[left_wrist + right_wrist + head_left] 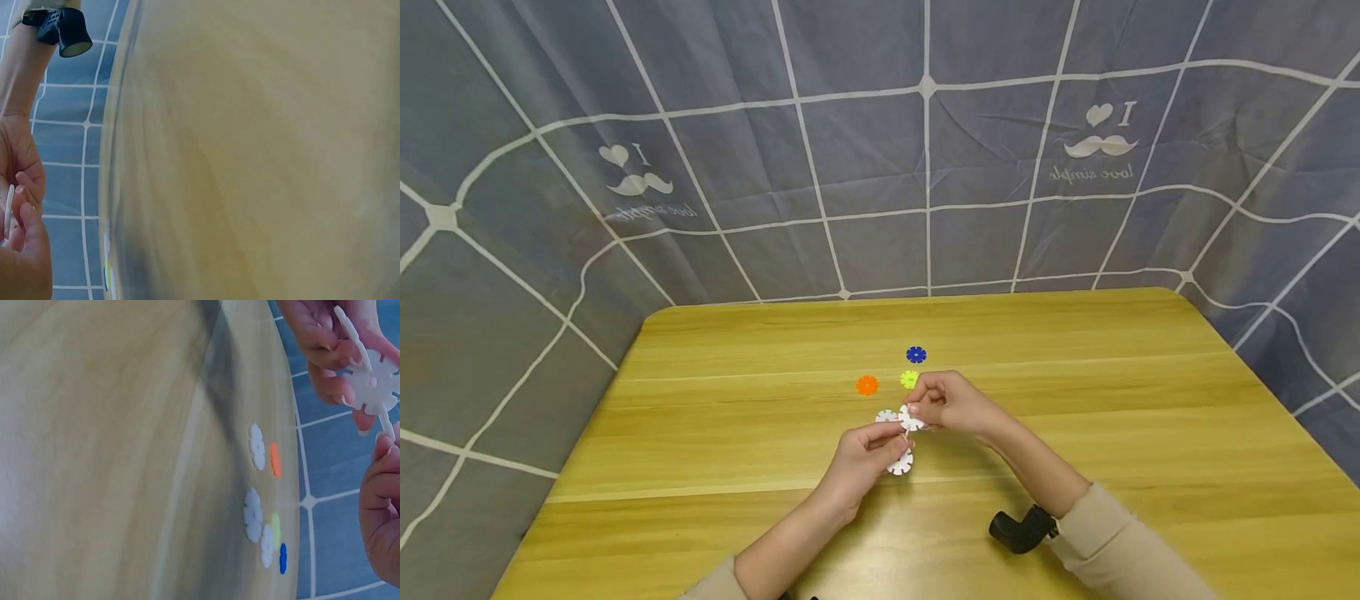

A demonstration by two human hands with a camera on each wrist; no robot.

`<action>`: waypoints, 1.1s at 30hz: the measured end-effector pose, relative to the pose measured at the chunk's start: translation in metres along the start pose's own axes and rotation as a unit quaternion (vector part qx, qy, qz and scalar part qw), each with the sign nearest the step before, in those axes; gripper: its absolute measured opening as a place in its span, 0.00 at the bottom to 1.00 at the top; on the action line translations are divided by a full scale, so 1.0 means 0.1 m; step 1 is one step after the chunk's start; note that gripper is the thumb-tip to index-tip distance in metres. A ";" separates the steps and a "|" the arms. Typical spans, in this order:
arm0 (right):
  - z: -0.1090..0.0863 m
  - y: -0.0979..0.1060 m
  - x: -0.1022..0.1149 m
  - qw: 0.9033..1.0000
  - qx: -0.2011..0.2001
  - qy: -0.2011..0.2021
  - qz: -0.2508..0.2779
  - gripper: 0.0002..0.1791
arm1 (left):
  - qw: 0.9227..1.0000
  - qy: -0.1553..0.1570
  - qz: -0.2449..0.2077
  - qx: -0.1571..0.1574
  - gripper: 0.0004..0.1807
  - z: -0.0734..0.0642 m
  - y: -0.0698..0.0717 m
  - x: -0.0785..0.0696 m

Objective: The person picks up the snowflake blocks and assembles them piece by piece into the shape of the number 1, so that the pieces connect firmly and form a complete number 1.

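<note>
Over the wooden table, your left hand and right hand pinch the joined white discs with bent fingers, the orange disc lying at eleven o'clock from them, the yellow disc and blue disc at twelve.

We find open passage from the left across the yellow wood-grained tabletop to the flat, notched orange disc. From the right, the bare right hand and forearm stand across our way to the notched yellow-green disc; grey, white-lined fabric bounds the far edge.
</note>
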State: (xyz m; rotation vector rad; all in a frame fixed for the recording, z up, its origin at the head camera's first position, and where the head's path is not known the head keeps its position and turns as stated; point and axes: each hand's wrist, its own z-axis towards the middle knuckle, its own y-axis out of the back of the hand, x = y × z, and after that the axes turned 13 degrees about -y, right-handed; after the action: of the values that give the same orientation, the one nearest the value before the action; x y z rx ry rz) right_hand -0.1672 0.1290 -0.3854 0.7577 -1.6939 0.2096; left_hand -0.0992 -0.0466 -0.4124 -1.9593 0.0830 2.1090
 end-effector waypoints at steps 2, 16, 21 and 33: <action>0.00 -0.01 -0.02 1.000 -0.009 0.001 0.008 0.04 | 1.000 -0.007 0.001 -0.010 0.17 -0.01 -0.01 0.01; -0.03 -0.06 -0.08 0.998 -0.024 -0.023 0.053 0.06 | 0.999 -0.025 0.024 -0.025 0.15 -0.01 -0.05 0.03; -0.03 -0.08 -0.10 0.997 -0.028 -0.019 0.069 0.07 | 0.999 -0.022 0.025 -0.026 0.14 -0.01 -0.03 0.03; -0.06 -0.01 -0.18 0.998 0.000 0.003 0.064 0.14 | 1.000 0.002 -0.011 -0.023 0.18 0.00 0.00 0.04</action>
State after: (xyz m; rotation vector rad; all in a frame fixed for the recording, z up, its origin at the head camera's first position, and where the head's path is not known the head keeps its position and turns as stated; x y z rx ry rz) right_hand -0.1601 0.1378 -0.4011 0.6487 -1.7391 0.2998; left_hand -0.0997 -0.0458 -0.4167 -1.9821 0.0136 2.1102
